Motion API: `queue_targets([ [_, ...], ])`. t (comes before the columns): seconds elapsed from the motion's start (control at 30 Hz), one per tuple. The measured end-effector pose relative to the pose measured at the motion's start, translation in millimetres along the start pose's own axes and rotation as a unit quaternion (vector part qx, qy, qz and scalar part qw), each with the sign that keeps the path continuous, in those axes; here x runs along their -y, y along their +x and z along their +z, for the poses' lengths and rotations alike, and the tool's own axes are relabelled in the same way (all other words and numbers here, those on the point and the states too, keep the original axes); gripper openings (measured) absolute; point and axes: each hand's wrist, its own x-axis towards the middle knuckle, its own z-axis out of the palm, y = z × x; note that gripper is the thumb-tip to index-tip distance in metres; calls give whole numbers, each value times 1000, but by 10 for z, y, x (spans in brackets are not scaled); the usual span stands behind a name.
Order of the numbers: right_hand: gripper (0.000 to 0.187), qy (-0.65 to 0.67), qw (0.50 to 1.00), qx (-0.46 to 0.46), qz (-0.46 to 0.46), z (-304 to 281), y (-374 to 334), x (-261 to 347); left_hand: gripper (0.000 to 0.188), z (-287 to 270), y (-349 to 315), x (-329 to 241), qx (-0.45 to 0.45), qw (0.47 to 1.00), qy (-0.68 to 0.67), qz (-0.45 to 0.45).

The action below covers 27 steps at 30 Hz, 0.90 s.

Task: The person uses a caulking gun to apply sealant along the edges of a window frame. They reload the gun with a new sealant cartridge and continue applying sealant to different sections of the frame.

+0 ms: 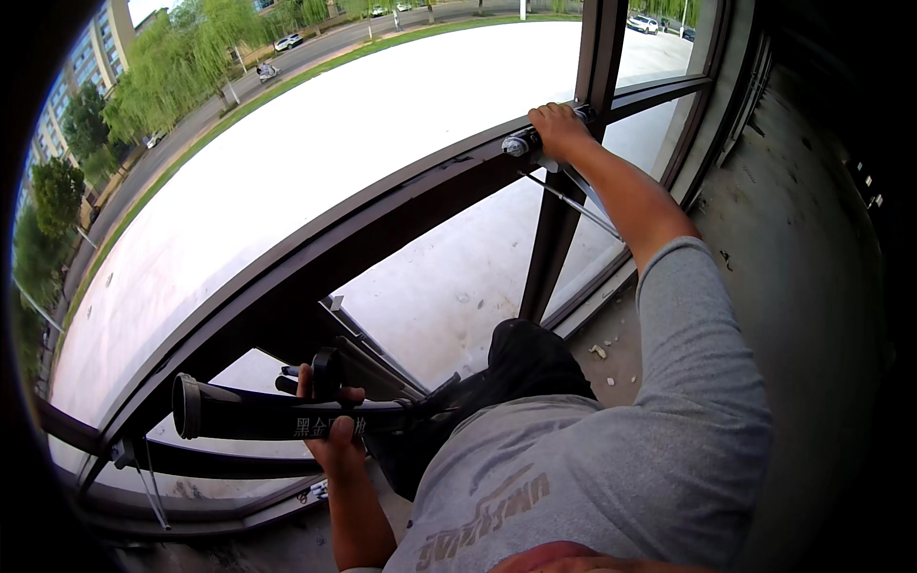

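Observation:
My left hand (339, 441) is wrapped round a black caulking gun (244, 411), low on the left beside the window frame. Its long barrel lies nearly level, with a pale ring at the left end, and its rear runs back towards my dark trousers. My right hand (562, 132), stretched far forward, is closed over a dark cylinder with a clear, shiny end (519, 144). This cylinder lies along the brown window rail (420, 181), close to an upright post. My palm hides most of it, so I cannot tell its exact kind.
A brown upright post (600, 57) rises behind my right hand. Metal stay arms (573, 202) slope below the rail. Small pale scraps (599, 351) lie on the concrete floor (764, 286). Beyond the frame are bright paving, trees and a road.

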Motion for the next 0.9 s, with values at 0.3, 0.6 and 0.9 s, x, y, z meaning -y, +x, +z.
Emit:
queue_targets([
  [0.3,34,378,808,-400,210,-757,-86,-313,101,-6,8,39,23,999,-16,-15],
  [0.6,25,908,345,-237,-18,-2521,-499,330,75,584,242,493,166,969,77,-167],
  [0.9,22,869,411,-260,-92,-3202,-646,1839,47,819,197,762,197,953,109,-202],
])
